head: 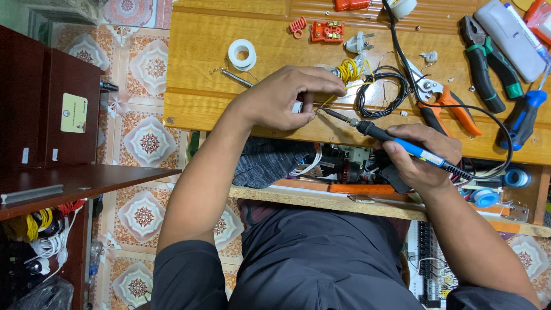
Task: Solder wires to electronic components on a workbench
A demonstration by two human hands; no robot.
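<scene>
Centrally, item one: left hand (287, 97), fingers pinched shut on a thin yellow insulated wire (328, 101) and a small white part mostly hidden under the palm; hand rests on the near edge of the varnished wooden workbench (206, 51).

Item two: right hand (422, 155), closed in a pen-like grasp around a blue-and-black handled soldering iron (396, 140). Long axis of the iron runs from the right hand up and leftward; its metal tip (322, 111) lies just beside the left fingertips, at or nearly touching the wire end. Contact itself cannot be judged. The left hand is the nearer of the two to the joint; the right sits back along the handle, off the bench edge.

Item three: coil of yellow wire (347, 70), just beyond the left knuckles, feeding toward the pinch.

Item four: loop of black cable (381, 92), right of the coil.

Item five: orange-handled wire cutters (445, 100), beside the black loop.

Item six: green-and-black handled pliers (485, 60), farther right.

Item seven: blue-handled screwdriver (525, 117), near the right end of the bench.

Item eight: white reel of solder wire (242, 53), beyond the left wrist, apart from it.

Item nine: orange plastic plug housing (328, 31), far side of the bench.

Item ten: dark wooden shelf (86, 178), left of the person, over patterned floor tiles (143, 138).
</scene>
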